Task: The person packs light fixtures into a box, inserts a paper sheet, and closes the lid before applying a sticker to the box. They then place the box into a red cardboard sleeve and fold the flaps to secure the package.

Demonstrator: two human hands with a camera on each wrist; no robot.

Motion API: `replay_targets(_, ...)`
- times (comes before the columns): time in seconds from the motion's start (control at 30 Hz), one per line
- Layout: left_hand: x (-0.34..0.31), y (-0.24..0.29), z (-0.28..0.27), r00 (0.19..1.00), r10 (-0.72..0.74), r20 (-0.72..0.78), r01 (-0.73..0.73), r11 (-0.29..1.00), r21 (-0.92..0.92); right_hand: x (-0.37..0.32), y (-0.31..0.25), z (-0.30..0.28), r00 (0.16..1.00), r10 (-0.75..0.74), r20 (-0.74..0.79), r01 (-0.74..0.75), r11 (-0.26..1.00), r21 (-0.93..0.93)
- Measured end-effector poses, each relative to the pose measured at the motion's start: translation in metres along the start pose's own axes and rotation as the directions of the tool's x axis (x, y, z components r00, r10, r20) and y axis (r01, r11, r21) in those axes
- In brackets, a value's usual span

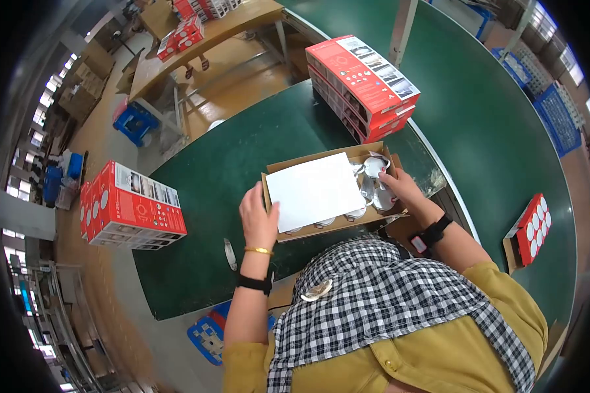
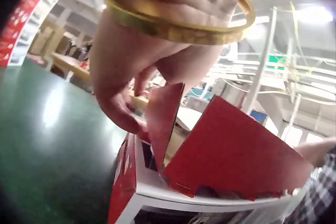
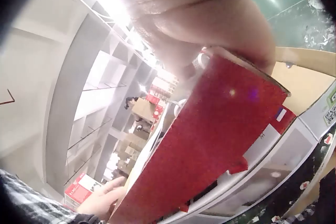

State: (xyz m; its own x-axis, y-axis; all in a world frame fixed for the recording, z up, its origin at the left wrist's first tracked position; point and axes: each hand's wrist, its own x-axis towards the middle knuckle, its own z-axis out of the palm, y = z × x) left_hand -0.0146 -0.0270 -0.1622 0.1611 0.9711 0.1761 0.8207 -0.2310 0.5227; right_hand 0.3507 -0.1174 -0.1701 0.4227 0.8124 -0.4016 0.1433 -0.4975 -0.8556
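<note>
An opened cardboard box (image 1: pixel 308 230) with red outer flaps (image 3: pixel 210 124) lies in front of me on the green table. A white sheet (image 1: pixel 314 190) covers most of its inside. At the box's right end, several round white-and-silver lights (image 1: pixel 374 166) show uncovered. My left hand (image 1: pixel 259 216) grips the box's left end, thumb toward the sheet; in the left wrist view, its fingers (image 2: pixel 123 113) curl down by a raised flap. Reaching over the right end, my right hand (image 1: pixel 403 187) holds a round light at its edge, fingertips partly hidden by the flap in the right wrist view.
Stacked red-and-white boxes (image 1: pixel 360 78) stand behind the opened box, with more boxes (image 1: pixel 137 209) at the table's left edge. A small knife-like tool (image 1: pixel 230 254) lies left of my forearm. Another red box (image 1: pixel 534 229) sits far right on the green surface (image 1: pixel 485 131).
</note>
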Motion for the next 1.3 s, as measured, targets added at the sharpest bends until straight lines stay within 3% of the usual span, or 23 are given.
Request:
replay_targets(0.07, 0.0, 0.023, -0.019, 0.855, 0.51, 0.096, -0.509, 0.86, -0.033, -0.007, -0.006, -0.002, 0.999, 0.003, 0.047, -0.001, 0.999, -0.044)
replay_targets(0.1, -0.002, 0.029, -0.019, 0.851, 0.517, 0.098, -0.515, 0.856, -0.043, 0.0, 0.011, 0.0, 0.967, -0.225, -0.116, 0.187, 0.944, -0.271)
replay_targets(0.13, -0.003, 0.034, -0.019, 0.823, 0.526, 0.214, -0.542, 0.84, 0.021, -0.003, 0.008, 0.004, 0.859, -0.466, -0.212, 0.31, 0.803, -0.509)
replay_targets(0.17, -0.001, 0.036, -0.019, 0.787, 0.523, 0.326, -0.575, 0.814, 0.083, -0.008, 0.005, 0.005, 0.857, -0.465, -0.222, 0.303, 0.803, -0.513)
replay_targets(0.3, 0.013, 0.034, -0.021, 0.742, 0.586, 0.326, -0.627, 0.778, 0.027, -0.033, -0.021, 0.014, 0.76, -0.619, -0.195, 0.442, 0.714, -0.543)
replay_targets(0.37, 0.021, 0.032, -0.045, 0.777, 0.585, 0.231, -0.534, 0.808, -0.249, -0.041, -0.036, 0.023, 0.725, -0.676, -0.134, 0.52, 0.665, -0.536)
replay_targets(0.4, 0.024, 0.031, -0.06, 0.796, 0.603, 0.046, -0.585, 0.787, -0.194, -0.043, -0.038, 0.027, 0.73, -0.67, -0.137, 0.512, 0.668, -0.541)
replay_targets(0.47, 0.02, 0.011, -0.088, 0.957, 0.288, -0.046, -0.287, 0.906, -0.312, -0.043, -0.042, 0.033, 0.717, -0.695, -0.053, 0.597, 0.651, -0.469)
replay_targets(0.5, 0.014, -0.008, -0.102, 0.999, 0.021, 0.028, -0.008, 0.923, -0.384, -0.041, -0.042, 0.037, 0.722, -0.692, -0.028, 0.601, 0.646, -0.47)
replay_targets(0.53, 0.009, -0.044, -0.104, 0.997, 0.02, -0.073, -0.053, 0.879, -0.474, -0.041, -0.045, 0.04, 0.724, -0.689, -0.025, 0.598, 0.646, -0.473)
replay_targets(0.57, -0.001, -0.097, -0.105, 0.957, -0.266, 0.112, 0.285, 0.814, -0.507, -0.043, -0.048, 0.043, 0.749, -0.662, 0.025, 0.598, 0.659, -0.456)
replay_targets(0.6, -0.016, -0.126, -0.101, 0.926, -0.373, 0.061, 0.288, 0.594, -0.751, -0.044, -0.051, 0.047, 0.771, -0.632, 0.077, 0.595, 0.673, -0.438)
replay_targets(0.63, -0.033, -0.167, -0.102, 0.886, -0.439, 0.153, 0.366, 0.456, -0.811, -0.045, -0.055, 0.051, 0.773, -0.625, 0.114, 0.604, 0.668, -0.434)
replay_targets(0.83, -0.119, -0.297, -0.116, 0.73, -0.617, 0.295, 0.597, 0.364, -0.715, -0.025, -0.07, 0.081, 0.719, -0.625, 0.303, 0.69, 0.589, -0.42)
replay_targets(0.9, -0.127, -0.33, -0.109, 0.714, -0.688, 0.127, 0.624, 0.544, -0.562, -0.024, -0.08, 0.098, 0.69, -0.626, 0.363, 0.722, 0.557, -0.41)
replay_targets(0.93, -0.126, -0.342, -0.104, 0.712, -0.691, 0.127, 0.625, 0.541, -0.562, -0.023, -0.086, 0.108, 0.689, -0.625, 0.366, 0.723, 0.556, -0.41)
replay_targets(1.0, -0.124, -0.354, -0.097, 0.744, -0.654, -0.136, 0.557, 0.72, -0.413, -0.017, -0.098, 0.127, 0.5, -0.688, 0.526, 0.853, 0.287, -0.435)
replay_targets(1.03, -0.119, -0.341, -0.101, 0.746, -0.652, -0.135, 0.555, 0.721, -0.414, -0.014, -0.103, 0.137, 0.501, -0.689, 0.524, 0.852, 0.287, -0.438)
replay_targets(1.1, -0.088, -0.27, -0.117, 0.786, -0.367, -0.498, 0.502, 0.849, 0.166, -0.005, -0.113, 0.155, 0.475, -0.683, 0.555, 0.854, 0.205, -0.478)
replay_targets(1.17, -0.056, -0.227, -0.114, 0.864, -0.339, -0.374, 0.356, 0.934, -0.022, 0.008, -0.11, 0.164, 0.451, -0.69, 0.566, 0.862, 0.17, -0.478)
replay_targets(1.2, -0.041, -0.213, -0.097, 0.868, -0.377, -0.323, 0.302, 0.918, -0.259, 0.012, -0.109, 0.168, 0.427, -0.694, 0.579, 0.868, 0.135, -0.478)
replay_targets(1.23, -0.022, -0.152, -0.101, 0.935, -0.251, -0.249, 0.193, 0.953, -0.234, 0.011, -0.11, 0.171, 0.422, -0.692, 0.585, 0.873, 0.135, -0.47)
replay_targets(1.3, 0.009, -0.087, -0.078, 0.981, 0.007, -0.196, -0.073, 0.94, -0.334, 0.01, -0.111, 0.173, 0.623, -0.587, 0.518, 0.772, 0.353, -0.529)
